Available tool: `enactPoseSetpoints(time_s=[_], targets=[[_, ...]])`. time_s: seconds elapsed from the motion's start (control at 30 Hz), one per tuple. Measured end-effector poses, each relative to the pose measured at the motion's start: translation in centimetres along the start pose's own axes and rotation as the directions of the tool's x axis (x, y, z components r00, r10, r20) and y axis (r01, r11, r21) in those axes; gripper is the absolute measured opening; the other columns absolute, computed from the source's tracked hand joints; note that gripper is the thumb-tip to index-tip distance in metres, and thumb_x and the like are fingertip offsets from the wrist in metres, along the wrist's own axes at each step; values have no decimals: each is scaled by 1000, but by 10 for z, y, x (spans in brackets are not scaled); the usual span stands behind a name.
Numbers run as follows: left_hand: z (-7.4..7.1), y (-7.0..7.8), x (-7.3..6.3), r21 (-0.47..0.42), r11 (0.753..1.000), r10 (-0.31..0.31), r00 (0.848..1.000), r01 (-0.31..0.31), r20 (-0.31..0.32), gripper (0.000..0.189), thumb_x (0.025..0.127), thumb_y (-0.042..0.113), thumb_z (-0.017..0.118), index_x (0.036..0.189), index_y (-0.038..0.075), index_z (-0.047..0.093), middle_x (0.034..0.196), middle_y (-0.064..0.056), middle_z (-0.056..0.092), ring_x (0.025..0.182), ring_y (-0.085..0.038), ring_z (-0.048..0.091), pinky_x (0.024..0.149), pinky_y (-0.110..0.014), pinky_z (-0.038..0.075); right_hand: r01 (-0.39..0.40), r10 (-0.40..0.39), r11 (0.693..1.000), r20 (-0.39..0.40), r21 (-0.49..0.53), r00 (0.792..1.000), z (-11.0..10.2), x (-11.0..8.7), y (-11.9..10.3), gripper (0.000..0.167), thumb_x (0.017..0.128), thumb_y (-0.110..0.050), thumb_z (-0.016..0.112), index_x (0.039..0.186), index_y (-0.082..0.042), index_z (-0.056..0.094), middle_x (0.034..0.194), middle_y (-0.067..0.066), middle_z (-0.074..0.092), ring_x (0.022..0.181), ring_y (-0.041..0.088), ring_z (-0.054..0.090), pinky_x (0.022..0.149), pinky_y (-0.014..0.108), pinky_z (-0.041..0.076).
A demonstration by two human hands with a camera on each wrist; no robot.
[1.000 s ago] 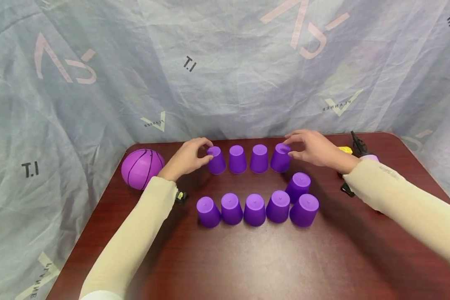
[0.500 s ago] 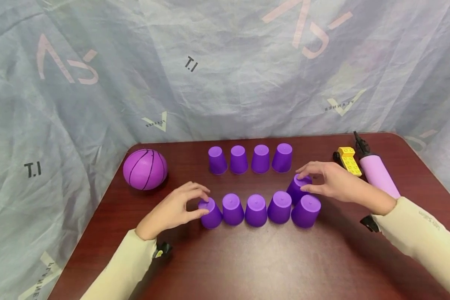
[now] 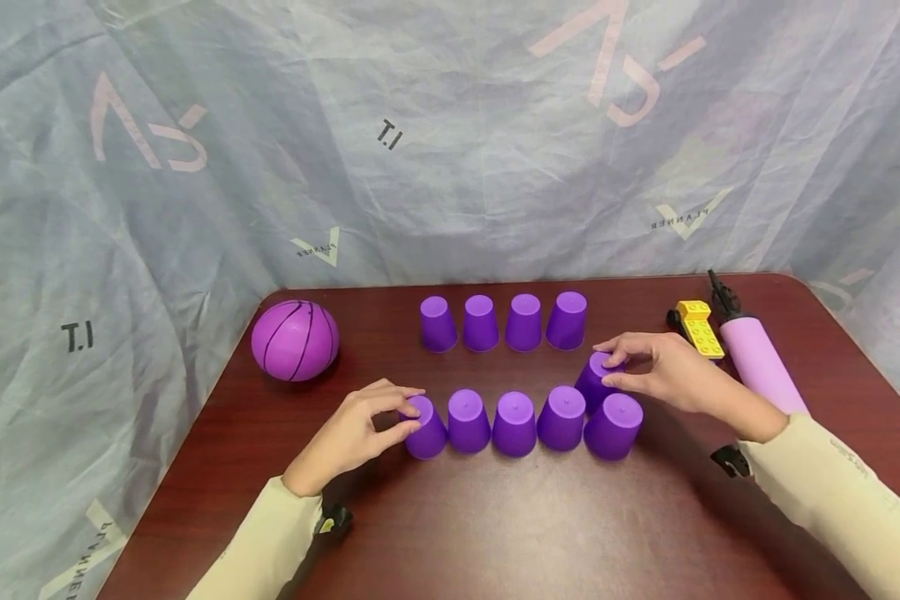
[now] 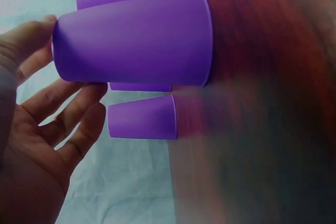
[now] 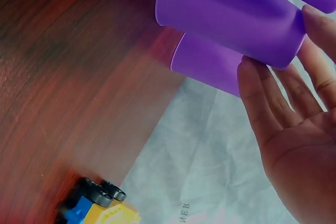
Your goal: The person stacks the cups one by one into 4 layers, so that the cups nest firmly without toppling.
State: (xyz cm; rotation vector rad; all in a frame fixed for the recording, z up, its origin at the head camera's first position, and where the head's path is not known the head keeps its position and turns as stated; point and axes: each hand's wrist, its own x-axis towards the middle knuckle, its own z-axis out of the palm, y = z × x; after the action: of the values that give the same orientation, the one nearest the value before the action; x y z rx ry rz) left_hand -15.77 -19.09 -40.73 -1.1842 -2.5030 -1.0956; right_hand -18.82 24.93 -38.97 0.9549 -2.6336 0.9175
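While a wrinkled grey-blue fabric sheet [image 3: 450, 183] printed with letters and pale marks fills the background, one dark reddish-brown desk [image 3: 510, 525] with a wood-like grain and a soft sheen spreads below it. Two cream sleeves [image 3: 832, 492] reach over it from either side, the right one just beside the near end of a pink cylinder [image 3: 761, 362] with a black nozzle [image 3: 723, 298]. Across the desk, at the far left, sits one round magenta ball [image 3: 296, 342] with dark lines curving over it.

Between these stand ten smooth purple cups [image 3: 514, 423], all rim-down and tapering to flat tops: four in a spaced back row, five in a closer front row, and one behind the front row's right end, partly hidden by its neighbours. Both hands have their fingers bent and only slightly parted from the thumb. The left hand [image 3: 363, 429] pinches the leftmost front cup [image 3: 429, 433] near its top; the right hand [image 3: 656, 367] pinches the set-back cup [image 3: 591, 387] likewise. Just beyond the right hand, next to the cylinder, lies one studded yellow toy vehicle [image 3: 699, 329] with black wheels [image 5: 95, 191] and a blue part [image 5: 79, 211].
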Motion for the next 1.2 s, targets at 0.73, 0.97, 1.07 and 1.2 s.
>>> enactPoseSetpoints(time_s=[0.73, 0.97, 1.07, 1.2], targets=[[-1, -3, 1, 80, 997, -15, 1000, 15, -6, 19, 82, 26, 75, 96, 20, 63, 115, 5, 62, 99, -9, 56, 81, -31, 49, 96, -90, 992, 76, -80, 993, -10, 4, 5, 32, 70, -7, 83, 95, -20, 68, 112, -2, 65, 100, 19, 62, 80, 29, 49], [-28, -5, 31, 171, 985, 6, 988, 21, -157, 23, 80, 25, 77, 98, 16, 65, 111, 3, 64, 91, -9, 55, 74, -32, 49, 135, -138, 986, -26, -98, 990, -23, 22, -6, 34, 70, -10, 84, 100, -15, 68, 110, -3, 65, 98, 13, 61, 80, 23, 46], [-39, -3, 58, 194, 981, 52, 972, -7, -228, 25, 79, 20, 78, 98, 12, 65, 106, 1, 65, 91, -12, 55, 77, -31, 47, 167, -178, 981, -117, -98, 977, -32, 37, -14, 33, 70, -9, 84, 99, -15, 69, 110, -3, 65, 100, 12, 60, 84, 16, 42], [-46, 0, 103, 230, 973, 87, 961, -25, -263, 24, 82, 21, 75, 100, 9, 64, 98, 0, 64, 91, -15, 54, 80, -32, 44, 176, -195, 979, -219, -103, 956, -41, 67, -21, 30, 72, -9, 83, 99, -13, 70, 110, 0, 66, 94, 13, 61, 80, 19, 43]])
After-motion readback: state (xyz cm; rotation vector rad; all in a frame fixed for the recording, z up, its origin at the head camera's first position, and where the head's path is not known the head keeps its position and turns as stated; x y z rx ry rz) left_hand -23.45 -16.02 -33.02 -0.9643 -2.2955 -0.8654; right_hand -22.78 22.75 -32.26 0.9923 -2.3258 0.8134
